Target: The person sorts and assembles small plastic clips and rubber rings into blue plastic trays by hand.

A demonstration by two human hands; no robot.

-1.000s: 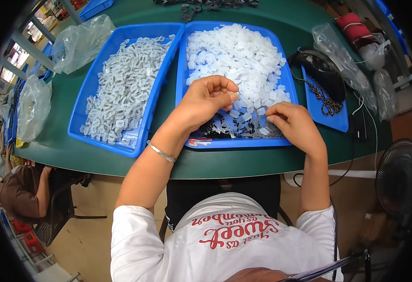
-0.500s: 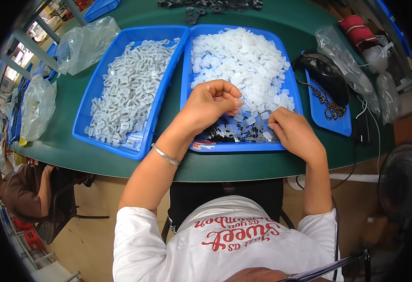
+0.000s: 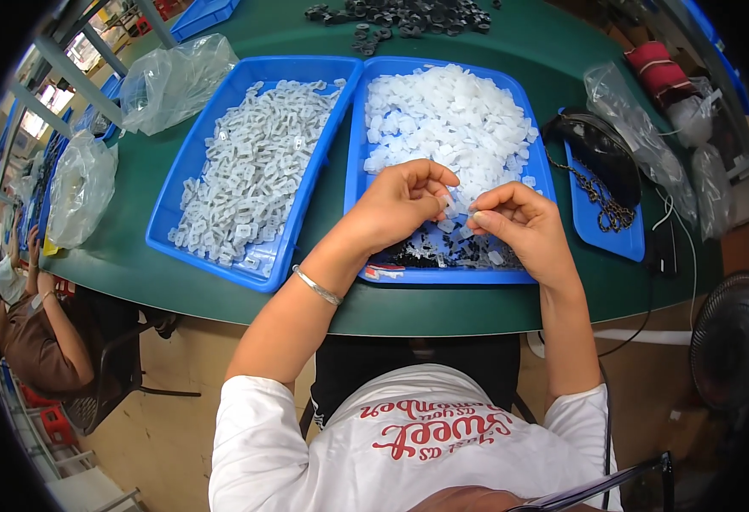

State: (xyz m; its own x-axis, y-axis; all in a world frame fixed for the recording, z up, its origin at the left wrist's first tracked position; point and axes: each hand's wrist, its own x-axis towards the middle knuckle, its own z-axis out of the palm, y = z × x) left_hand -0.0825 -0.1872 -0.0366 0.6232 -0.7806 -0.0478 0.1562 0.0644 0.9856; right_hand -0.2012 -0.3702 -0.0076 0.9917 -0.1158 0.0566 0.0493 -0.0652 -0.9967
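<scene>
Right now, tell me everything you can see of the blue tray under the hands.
The blue tray is shallow and roughly rectangular, with rounded corners and raised walls; it looks like plastic. It rests on the green table, right of another blue tray. White, flat pieces are heaped mostly toward its far side, with black bits near the front. A red-and-white patch shows at its near left corner. The left hand and right hand are above it, partly hiding it.

A black pouch (image 3: 603, 154) with a chain (image 3: 617, 219) is rested across a small blue tray (image 3: 629, 243) on the bench (image 3: 545, 51); a dark fan (image 3: 724, 341) is seen at lower right.
</scene>
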